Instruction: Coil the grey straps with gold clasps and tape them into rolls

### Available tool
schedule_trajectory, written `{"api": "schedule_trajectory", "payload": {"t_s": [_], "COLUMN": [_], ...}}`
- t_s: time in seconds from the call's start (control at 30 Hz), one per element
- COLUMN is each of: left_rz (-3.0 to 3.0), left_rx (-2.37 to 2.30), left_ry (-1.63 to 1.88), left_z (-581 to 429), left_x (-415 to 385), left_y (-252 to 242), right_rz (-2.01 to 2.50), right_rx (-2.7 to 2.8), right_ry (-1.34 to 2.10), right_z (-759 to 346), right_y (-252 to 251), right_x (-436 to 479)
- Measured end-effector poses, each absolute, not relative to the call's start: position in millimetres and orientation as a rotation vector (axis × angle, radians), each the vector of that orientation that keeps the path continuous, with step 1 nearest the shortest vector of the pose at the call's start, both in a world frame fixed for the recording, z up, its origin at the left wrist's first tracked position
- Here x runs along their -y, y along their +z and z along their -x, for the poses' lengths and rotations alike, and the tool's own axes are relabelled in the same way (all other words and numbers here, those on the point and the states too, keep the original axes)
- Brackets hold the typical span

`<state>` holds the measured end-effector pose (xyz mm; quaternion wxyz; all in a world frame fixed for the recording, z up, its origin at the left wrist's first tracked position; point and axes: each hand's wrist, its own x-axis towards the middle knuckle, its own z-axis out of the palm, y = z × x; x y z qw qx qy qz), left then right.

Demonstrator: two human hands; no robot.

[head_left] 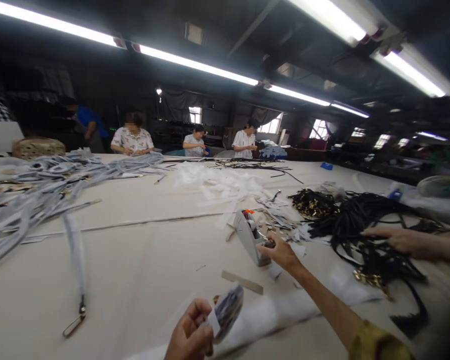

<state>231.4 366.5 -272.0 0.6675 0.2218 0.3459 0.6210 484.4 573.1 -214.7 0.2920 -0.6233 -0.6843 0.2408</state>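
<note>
My left hand (189, 332), low in the view, is closed on a small clear packet (228, 309) with a dark rolled strap inside and a white label at its edge. My right hand (281, 251) reaches forward to a grey tape dispenser (247, 232) on the cloth-covered table (142, 270). Its fingertips pinch at the dispenser's cutter end; the tape itself is too small to make out. A flat beige strip (242, 281) lies between the two hands.
A co-worker's hand (397, 239) rests on a heap of black straps (360, 220) at the right. Grey straps (30, 185) pile up at the left, one with a clasp (75, 272) lying loose. Paper scraps (281, 220) and white bags (217, 182) lie beyond the dispenser. Several people work at the far end.
</note>
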Motion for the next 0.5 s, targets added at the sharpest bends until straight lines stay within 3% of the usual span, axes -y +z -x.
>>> {"api": "schedule_trajectory", "payload": {"t_s": [0.23, 0.5], "left_rz": [-0.525, -0.489], "left_rx": [-0.848, -0.875], "left_ry": [1.450, 1.527], "left_z": [-237.4, -231.1], "left_x": [-364.8, -364.7], "left_y": [-261.6, -253.2], "right_rz": [1.543, 1.415], "right_rx": [1.614, 1.328], "right_ry": [1.199, 0.989], "right_z": [-497.2, -476.6], "right_y": [-200.1, -213.8], "right_x": [-550.9, -521.4]}}
